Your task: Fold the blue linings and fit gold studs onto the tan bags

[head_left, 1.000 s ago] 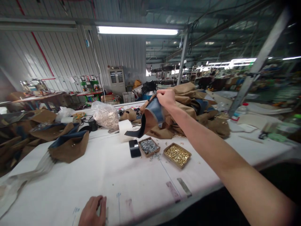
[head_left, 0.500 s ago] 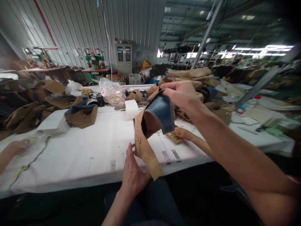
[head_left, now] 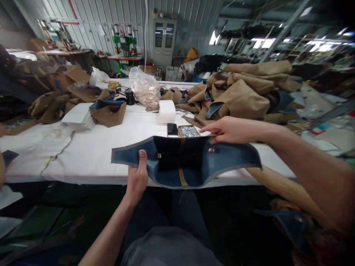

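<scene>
Between my hands a tan bag (head_left: 233, 153) is spread wide, its blue lining facing me. Small metal fittings sit on the lining at both sides, and a tan strip runs down the dark middle. My left hand (head_left: 138, 176) grips the left side, thumb on the lining and fingers behind. At the upper right edge, my right hand (head_left: 226, 130) holds the bag with its index finger stretched to the left. Just beyond the bag are a small box of silvery metal pieces (head_left: 188, 131) and a dark phone (head_left: 172, 130).
A heap of tan bags (head_left: 244, 92) lies behind my right hand. On the white table (head_left: 102, 147) are a white roll (head_left: 166, 111), a plastic bag of small pieces (head_left: 144, 88) and a paper stack (head_left: 79, 116). Another person's forearm (head_left: 277, 183) reaches in under my right arm.
The bag has swung from a folded, upright hold to spread wide with its lining towards me. My left hand now grips its left side. My right hand has come lower and rightward.
</scene>
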### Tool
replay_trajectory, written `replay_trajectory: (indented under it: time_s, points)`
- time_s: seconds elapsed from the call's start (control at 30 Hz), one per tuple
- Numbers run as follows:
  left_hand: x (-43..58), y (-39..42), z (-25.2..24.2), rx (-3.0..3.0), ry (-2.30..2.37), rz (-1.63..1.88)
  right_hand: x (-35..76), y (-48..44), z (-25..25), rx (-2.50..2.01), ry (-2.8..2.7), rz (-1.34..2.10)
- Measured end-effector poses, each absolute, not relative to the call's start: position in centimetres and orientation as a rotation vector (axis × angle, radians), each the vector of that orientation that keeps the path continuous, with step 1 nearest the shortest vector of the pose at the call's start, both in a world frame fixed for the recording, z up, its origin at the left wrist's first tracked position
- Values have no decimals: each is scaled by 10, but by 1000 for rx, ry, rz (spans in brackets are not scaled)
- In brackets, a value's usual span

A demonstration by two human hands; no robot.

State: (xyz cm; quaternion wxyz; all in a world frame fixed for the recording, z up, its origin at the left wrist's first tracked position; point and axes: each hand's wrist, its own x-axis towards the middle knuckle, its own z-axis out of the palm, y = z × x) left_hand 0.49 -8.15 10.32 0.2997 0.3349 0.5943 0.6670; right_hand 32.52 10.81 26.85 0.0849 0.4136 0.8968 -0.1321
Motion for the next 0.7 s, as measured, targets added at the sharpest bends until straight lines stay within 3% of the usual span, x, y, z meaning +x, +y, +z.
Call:
replay_trajectory:
  time_s: [0.23,0.47,0.6,0.7]
  points:
    - [28,-75,108,928,1433,1718,316,91,220,1296,2489,159]
    - [44,-70,110,343,1219,1628,290,55,185,1526,2433,291]
    - [43,-62,117,206,1155,1565,282,53,186,1325,2521,339]
    - [44,-57,109,228,1155,1561,276,56,183,1084,2660,559]
